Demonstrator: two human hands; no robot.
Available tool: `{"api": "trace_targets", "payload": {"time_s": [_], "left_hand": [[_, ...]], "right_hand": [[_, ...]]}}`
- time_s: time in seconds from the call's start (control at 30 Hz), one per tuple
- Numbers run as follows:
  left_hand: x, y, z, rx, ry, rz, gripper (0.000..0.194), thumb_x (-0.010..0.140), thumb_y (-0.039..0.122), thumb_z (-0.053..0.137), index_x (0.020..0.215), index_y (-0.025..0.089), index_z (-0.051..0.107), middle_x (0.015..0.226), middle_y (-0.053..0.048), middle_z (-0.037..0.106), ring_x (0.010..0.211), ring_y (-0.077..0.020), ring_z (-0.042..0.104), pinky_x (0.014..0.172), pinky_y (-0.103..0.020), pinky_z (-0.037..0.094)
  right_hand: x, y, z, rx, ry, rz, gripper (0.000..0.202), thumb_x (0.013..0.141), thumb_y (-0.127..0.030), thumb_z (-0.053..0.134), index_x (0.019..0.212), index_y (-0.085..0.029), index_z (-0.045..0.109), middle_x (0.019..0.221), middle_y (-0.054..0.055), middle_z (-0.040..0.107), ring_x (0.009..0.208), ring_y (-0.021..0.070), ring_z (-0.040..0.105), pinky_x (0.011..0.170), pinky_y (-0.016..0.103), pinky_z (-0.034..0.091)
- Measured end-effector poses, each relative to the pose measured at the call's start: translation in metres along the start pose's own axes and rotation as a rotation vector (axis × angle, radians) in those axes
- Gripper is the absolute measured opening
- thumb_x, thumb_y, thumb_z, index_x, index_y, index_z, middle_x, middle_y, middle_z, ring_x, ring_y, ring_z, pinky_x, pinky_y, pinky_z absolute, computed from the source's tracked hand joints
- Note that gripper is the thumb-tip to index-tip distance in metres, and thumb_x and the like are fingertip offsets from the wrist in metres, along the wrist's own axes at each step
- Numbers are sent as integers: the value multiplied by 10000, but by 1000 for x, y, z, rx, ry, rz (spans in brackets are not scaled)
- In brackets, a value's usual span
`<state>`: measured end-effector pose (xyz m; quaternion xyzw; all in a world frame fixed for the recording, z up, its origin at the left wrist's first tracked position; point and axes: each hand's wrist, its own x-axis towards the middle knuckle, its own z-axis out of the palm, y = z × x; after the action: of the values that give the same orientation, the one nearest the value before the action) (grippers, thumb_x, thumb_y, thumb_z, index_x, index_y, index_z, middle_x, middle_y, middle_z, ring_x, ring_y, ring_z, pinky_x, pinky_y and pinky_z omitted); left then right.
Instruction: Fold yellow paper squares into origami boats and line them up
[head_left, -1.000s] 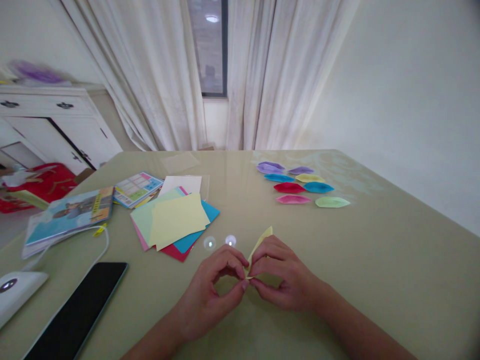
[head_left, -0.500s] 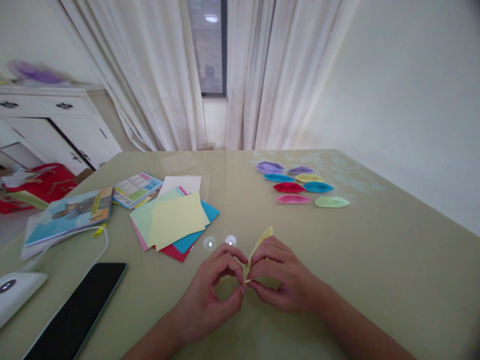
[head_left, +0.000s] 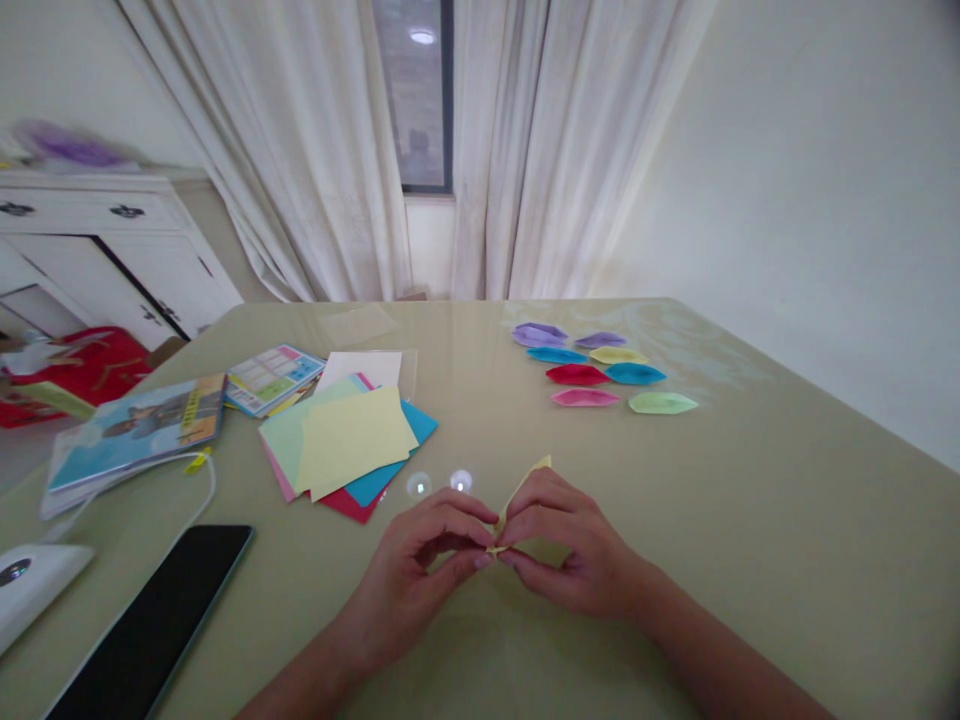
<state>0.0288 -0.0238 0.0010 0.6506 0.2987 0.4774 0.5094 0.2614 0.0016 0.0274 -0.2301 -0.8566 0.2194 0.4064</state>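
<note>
A folded piece of yellow paper (head_left: 523, 487) is held between both hands above the near middle of the table. My left hand (head_left: 427, 565) pinches its lower end between thumb and fingers. From the other side my right hand (head_left: 574, 540) grips the same paper, its fingers hiding much of it, and a pointed tip sticks up beyond them. The fingertips of the two hands nearly meet. Several folded paper boats lie further back on the right, among them a red one (head_left: 577, 375), a pink one (head_left: 585, 398) and a light green one (head_left: 663, 403).
Coloured paper sheets (head_left: 356, 440) are fanned out left of centre on the table (head_left: 735, 530). Further left are a booklet (head_left: 139, 425), a black phone (head_left: 154, 625), a white device (head_left: 41, 590) and a white cable (head_left: 213, 480). Curtains hang behind.
The fingers of my left hand have closed more tightly at the paper's lower end, which has risen slightly. The paper's upper tip has shifted a little to the right.
</note>
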Motion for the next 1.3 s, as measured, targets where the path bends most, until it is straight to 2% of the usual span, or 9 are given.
{"api": "trace_targets", "payload": {"time_s": [0.53, 0.93, 1.3], "left_hand": [[3, 1, -1, 111, 32, 170, 219, 926, 111, 787, 1039, 297, 806, 1041, -20, 773, 958, -145, 746, 845, -240, 585], [3, 2, 3, 158, 49, 181, 240, 930, 98, 765, 1064, 296, 791, 1033, -28, 768, 967, -156, 743, 859, -268, 596], [4, 5, 2, 192, 57, 191, 225, 910, 98, 791, 1027, 289, 813, 1002, -25, 773, 921, -145, 750, 820, -238, 593]], "right_hand": [[0, -1, 1, -6, -6, 10, 92, 914, -151, 737, 960, -227, 718, 892, 41, 732, 865, 200, 652, 812, 353, 505], [2, -4, 3, -11, 2, 3, 86, 924, -159, 715, 961, -226, 674, 879, 34, 713, 831, 193, 644, 795, 361, 488], [4, -6, 4, -35, 12, 13, 130, 900, -139, 707, 957, -247, 664, 878, 20, 721, 845, 198, 646, 805, 353, 497]]}}
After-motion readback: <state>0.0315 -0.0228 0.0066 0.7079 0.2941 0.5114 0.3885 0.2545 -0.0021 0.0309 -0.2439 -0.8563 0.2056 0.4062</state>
